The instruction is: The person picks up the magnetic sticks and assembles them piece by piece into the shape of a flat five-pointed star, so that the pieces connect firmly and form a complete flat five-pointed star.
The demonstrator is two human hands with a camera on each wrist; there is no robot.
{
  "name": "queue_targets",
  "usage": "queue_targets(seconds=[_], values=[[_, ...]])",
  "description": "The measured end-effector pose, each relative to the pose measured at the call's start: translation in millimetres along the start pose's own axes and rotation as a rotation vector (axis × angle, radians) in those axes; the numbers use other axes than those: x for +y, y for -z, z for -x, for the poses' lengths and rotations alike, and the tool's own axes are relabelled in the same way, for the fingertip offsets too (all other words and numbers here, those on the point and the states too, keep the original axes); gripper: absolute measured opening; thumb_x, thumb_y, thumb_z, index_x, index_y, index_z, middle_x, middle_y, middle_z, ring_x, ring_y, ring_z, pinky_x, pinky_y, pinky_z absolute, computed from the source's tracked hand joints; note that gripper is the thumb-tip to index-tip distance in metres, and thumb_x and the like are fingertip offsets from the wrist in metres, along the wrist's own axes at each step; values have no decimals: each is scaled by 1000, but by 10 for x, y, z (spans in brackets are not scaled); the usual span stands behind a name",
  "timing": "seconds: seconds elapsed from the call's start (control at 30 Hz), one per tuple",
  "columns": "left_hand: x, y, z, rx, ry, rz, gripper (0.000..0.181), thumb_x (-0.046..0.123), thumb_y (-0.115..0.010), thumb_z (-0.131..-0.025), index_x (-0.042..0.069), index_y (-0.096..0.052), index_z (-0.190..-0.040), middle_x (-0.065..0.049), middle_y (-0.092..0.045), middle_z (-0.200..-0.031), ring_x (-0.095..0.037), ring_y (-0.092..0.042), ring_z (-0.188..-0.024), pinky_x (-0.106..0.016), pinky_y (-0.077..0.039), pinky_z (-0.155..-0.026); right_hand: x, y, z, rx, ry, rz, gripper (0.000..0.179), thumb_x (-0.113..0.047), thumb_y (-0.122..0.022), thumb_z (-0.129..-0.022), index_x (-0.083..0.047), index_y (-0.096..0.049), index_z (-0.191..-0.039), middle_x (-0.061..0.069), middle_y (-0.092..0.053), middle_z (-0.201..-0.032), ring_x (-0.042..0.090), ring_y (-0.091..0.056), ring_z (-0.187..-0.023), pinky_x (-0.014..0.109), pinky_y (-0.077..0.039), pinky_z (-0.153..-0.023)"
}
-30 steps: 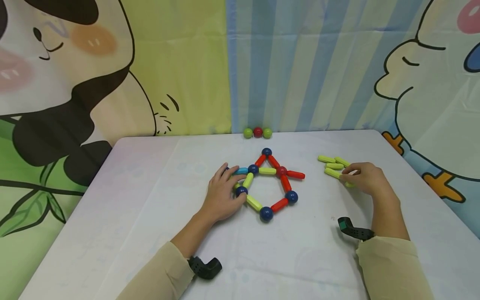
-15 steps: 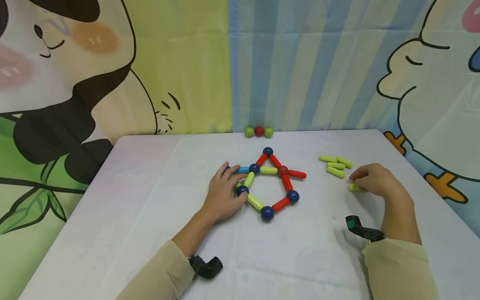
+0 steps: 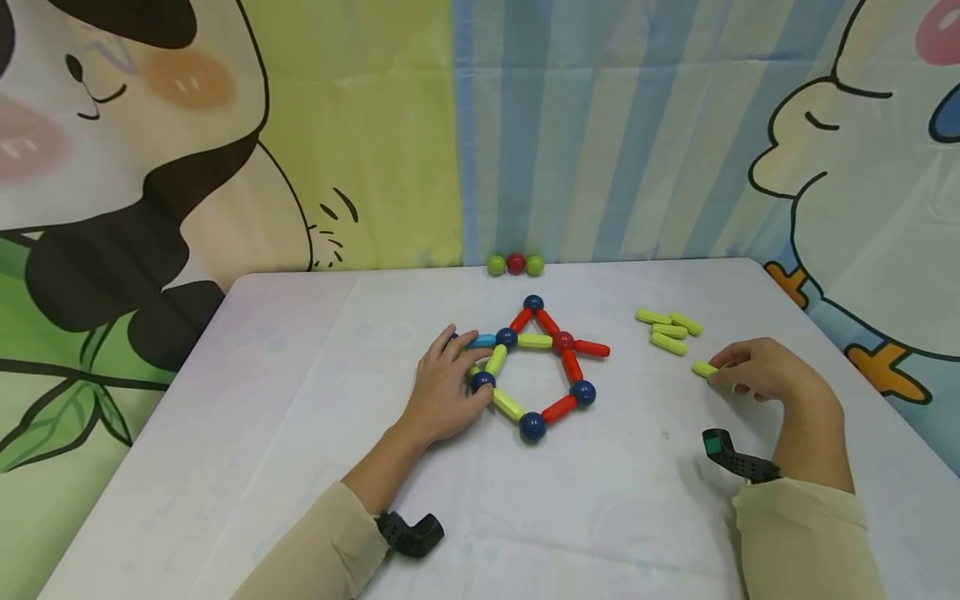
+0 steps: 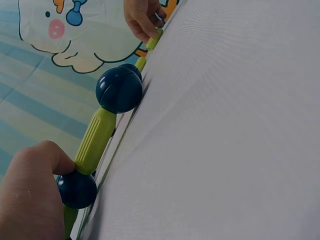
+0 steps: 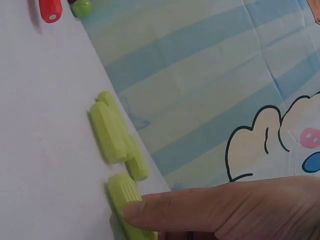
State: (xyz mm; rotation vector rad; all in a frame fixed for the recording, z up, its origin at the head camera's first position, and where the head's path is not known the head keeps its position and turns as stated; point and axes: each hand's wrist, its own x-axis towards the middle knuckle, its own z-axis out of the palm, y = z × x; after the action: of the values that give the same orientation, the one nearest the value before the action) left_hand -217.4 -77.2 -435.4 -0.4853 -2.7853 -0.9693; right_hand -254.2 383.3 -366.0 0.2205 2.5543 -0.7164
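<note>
Magnetic rods and balls form a frame on the white table, with dark blue balls (image 3: 532, 427), a red ball (image 3: 562, 342), and red (image 3: 559, 409), yellow-green (image 3: 535, 341) and light blue rods (image 3: 482, 341). My left hand (image 3: 450, 383) holds the frame's left side, thumb and index finger around a dark blue ball (image 4: 77, 190); its other fingers lie over the left end, hiding part of it. At the right, my right hand (image 3: 768, 371) pinches a yellow-green magnetic rod (image 5: 125, 200) between thumb and fingers, low over the table. One red rod (image 3: 592, 349) sticks out rightward from the red ball.
Several loose yellow-green rods (image 3: 667, 342) lie together beyond my right hand. Two green balls (image 3: 496, 266) and a red ball (image 3: 515, 264) stand in a row at the table's back edge. Behind hangs a printed cloth (image 3: 600, 125) with cartoon animals.
My right hand has drawn back to the right and nearer, away from the loose rods, with one yellow-green rod in its fingers. The left hand and the frame have stayed put.
</note>
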Motion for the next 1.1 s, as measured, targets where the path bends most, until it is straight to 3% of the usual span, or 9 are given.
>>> queue_targets(seconds=[0.3,0.7,0.83,1.1], values=[[-6,-3,2,2,2,-8,52,34,-59,-86,20,-67,-136,-6,-45,-161,-32,-18,-159,-65,-21,-123,-87,-30,38,54,160,70,51,-36,-68,-97,-1,-62,-134,24,-62,-127,35,-55,-107,46,-54,-84],[10,10,9,-1,5,-15,53,33,-60,-86,21,-66,-137,-6,-45,-161,-32,-18,-159,-64,-22,-122,-309,-131,17,60,299,-7,44,-32,-68,-99,-2,-62,-131,23,-64,-130,28,-62,-103,35,-56,-81],[15,9,18,-4,5,-12,53,34,-60,-86,20,-66,-137,-6,-45,-161,-33,-18,-159,-64,-22,-122,-408,-195,-3,40,331,-57,43,-31,-70,-97,-3,-64,-129,18,-63,-128,28,-59,-105,31,-56,-80],[30,22,23,-5,7,-3,53,34,-60,-86,20,-66,-137,-6,-45,-161,-33,-18,-159,-63,-21,-123,-592,-334,-53,-68,420,-170,36,-29,-72,-97,-8,-68,-126,15,-64,-122,26,-64,-94,33,-59,-81]])
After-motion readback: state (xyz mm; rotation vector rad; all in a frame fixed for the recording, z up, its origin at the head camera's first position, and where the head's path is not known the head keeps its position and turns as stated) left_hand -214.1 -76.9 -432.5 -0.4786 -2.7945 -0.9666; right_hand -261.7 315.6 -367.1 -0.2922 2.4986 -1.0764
